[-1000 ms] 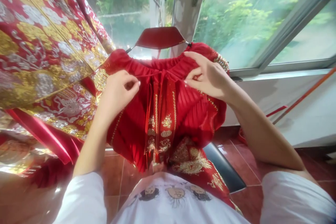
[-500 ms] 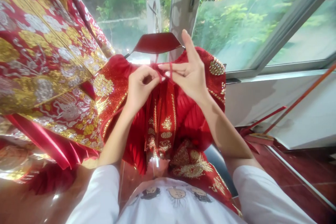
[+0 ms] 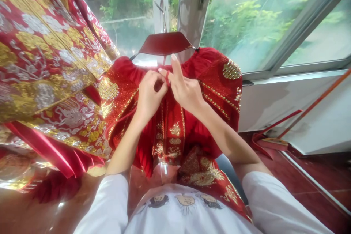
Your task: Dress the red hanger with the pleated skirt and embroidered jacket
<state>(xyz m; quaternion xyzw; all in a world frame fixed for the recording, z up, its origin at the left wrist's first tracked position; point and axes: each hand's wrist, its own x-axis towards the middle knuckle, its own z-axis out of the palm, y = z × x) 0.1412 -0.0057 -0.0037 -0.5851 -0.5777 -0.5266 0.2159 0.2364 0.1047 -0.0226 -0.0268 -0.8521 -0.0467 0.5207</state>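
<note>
Drawstring (image 3: 167, 79) loops around a finger of the right hand (image 3: 188, 93), another finger raised, its grip unclear; the left hand (image 3: 150, 95) pinches it at the neck of a red beaded jacket (image 3: 215, 67) on a hanger (image 3: 165, 43), beside a gold-flowered garment (image 3: 52, 55).

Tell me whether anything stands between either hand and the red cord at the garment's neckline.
Nothing visible does. The left hand pinches at the red cord, which loops around a finger of the right hand, in front of the red garment. The hanger sits beyond both hands, not between them and the cord.
</note>
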